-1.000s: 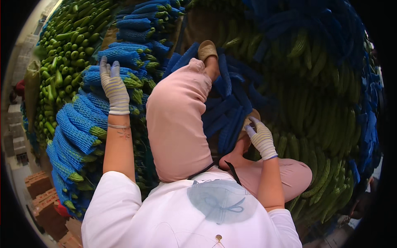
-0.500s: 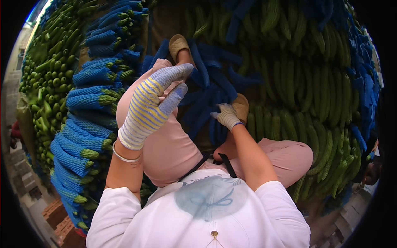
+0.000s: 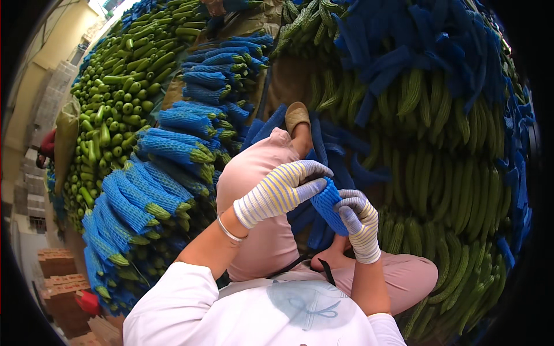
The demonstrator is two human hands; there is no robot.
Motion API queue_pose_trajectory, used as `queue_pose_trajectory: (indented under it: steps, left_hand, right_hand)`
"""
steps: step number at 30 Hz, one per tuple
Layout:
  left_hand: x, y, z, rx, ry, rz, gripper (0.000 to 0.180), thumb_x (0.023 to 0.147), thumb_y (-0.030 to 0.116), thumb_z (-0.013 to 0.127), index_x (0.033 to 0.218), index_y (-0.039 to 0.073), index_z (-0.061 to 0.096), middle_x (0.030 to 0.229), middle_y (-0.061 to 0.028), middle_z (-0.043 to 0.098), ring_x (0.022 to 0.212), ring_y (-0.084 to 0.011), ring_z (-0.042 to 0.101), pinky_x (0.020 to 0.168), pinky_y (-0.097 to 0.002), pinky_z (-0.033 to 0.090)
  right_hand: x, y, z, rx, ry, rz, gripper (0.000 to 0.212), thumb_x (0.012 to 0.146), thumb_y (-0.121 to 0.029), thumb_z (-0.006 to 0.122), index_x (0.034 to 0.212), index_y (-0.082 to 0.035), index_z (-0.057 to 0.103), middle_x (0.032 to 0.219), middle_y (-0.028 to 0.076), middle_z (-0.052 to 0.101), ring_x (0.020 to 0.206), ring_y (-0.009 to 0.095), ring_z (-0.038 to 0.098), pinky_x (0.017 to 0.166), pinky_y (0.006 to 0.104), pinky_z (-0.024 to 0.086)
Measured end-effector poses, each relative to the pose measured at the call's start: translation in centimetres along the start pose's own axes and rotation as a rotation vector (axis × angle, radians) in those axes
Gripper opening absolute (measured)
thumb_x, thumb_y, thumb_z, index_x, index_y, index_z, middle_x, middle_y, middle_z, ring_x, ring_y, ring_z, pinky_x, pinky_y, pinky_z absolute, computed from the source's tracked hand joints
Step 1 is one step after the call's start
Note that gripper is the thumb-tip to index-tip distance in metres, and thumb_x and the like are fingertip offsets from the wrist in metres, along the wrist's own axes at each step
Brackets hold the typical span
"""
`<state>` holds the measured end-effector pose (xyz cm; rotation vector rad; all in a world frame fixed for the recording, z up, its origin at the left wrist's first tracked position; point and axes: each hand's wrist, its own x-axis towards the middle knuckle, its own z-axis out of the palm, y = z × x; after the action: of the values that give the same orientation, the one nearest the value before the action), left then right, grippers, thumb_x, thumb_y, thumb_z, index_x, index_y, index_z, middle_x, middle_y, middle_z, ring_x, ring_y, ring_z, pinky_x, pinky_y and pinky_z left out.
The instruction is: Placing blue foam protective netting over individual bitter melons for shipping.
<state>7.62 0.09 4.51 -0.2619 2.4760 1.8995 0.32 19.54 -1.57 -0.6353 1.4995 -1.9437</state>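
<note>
In front of my raised knee, both gloved hands hold a blue foam net sleeve [image 3: 330, 209]. My left hand [image 3: 283, 189], in a striped knit glove, pinches its upper end between thumb and fingers. Lower on the right, my right hand [image 3: 360, 224] has its fingers bent round the sleeve's other side. No gourd shows inside the sleeve. Beyond and beneath them lie loose blue foam sleeves [image 3: 337, 153] in a heap by my slippered foot. Long ridged green gourds [image 3: 427, 179] lie in rows to the right.
At left, gourds in blue net sleeves [image 3: 173, 147] are stacked in rows, green ends facing right. Farther left lies a big pile of smooth green squash-like vegetables [image 3: 124, 95]. More empty sleeves [image 3: 427, 34] cover gourds at the far right. Cardboard boxes [image 3: 60, 282] stand lower left.
My right hand has come up from the loose sleeves with one blue net sleeve. My left hand has moved right and down and now grips its upper end. The view has shifted.
</note>
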Motion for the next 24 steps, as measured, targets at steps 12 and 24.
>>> queue_pose_trajectory:
  steps: [12,24]
  left_hand:
    - [-0.2,-0.8,-4.7,-0.326,0.313,0.085,0.033,0.089,0.006,0.057,0.121,0.001,0.053,0.101,-0.0035,0.06,0.09,-0.0099,0.056,0.082,-0.0233,0.046]
    - [-2.9,-17.9,-23.9,-0.078,0.973,-0.511,0.049,0.087,0.021,0.058,0.131,0.004,0.043,0.107,-0.0071,0.058,0.082,-0.0135,0.056,0.067,-0.026,0.048]
  right_hand:
    - [-0.9,0.1,0.2,-0.154,0.109,-0.049,0.004,0.079,0.0,0.06,0.082,-0.001,0.062,0.097,0.008,0.057,0.081,0.012,0.054,0.073,0.0238,0.044]
    - [-2.5,2.5,-2.2,-0.196,0.143,0.093,0.004,0.082,-0.003,0.058,0.084,0.0,0.06,0.094,0.005,0.057,0.084,0.011,0.052,0.076,0.0242,0.043]
